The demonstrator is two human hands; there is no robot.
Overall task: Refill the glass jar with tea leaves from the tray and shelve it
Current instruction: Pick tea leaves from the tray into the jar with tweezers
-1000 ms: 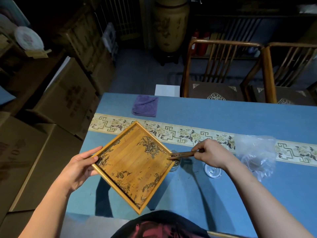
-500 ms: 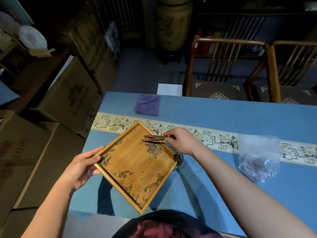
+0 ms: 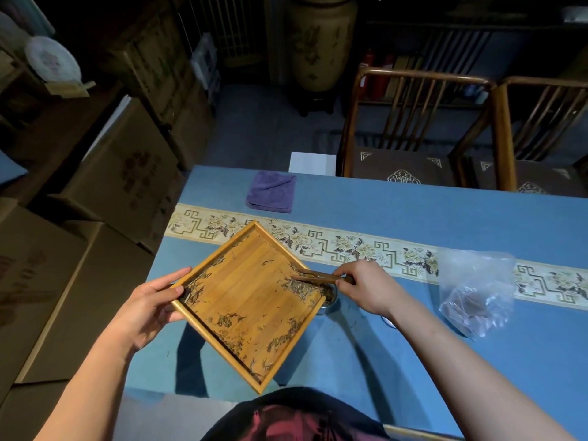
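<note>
My left hand [image 3: 149, 308] grips the left corner of a square bamboo tray [image 3: 245, 291], held tilted above the blue table with its right corner over a glass jar [image 3: 331, 297]. Only the jar's rim shows past that corner, with tea leaves inside. Dark tea leaves [image 3: 297, 286] are heaped at the tray's right corner and scattered along its edges. My right hand [image 3: 366, 286] holds a wooden scraper [image 3: 318, 276], its tip lying on the leaves at that corner.
A clear plastic bag [image 3: 475, 291] lies on the table to the right, with part of a glass lid [image 3: 388, 321] showing beside my right forearm. A purple cloth [image 3: 272, 192] rests near the far edge. Cardboard boxes [image 3: 121, 173] stand left; wooden chairs [image 3: 413, 128] behind.
My right hand swept the scraper from the tray's top corner down to its right corner, pushing a clump of leaves there, above the jar. The tray stayed held by my left hand.
</note>
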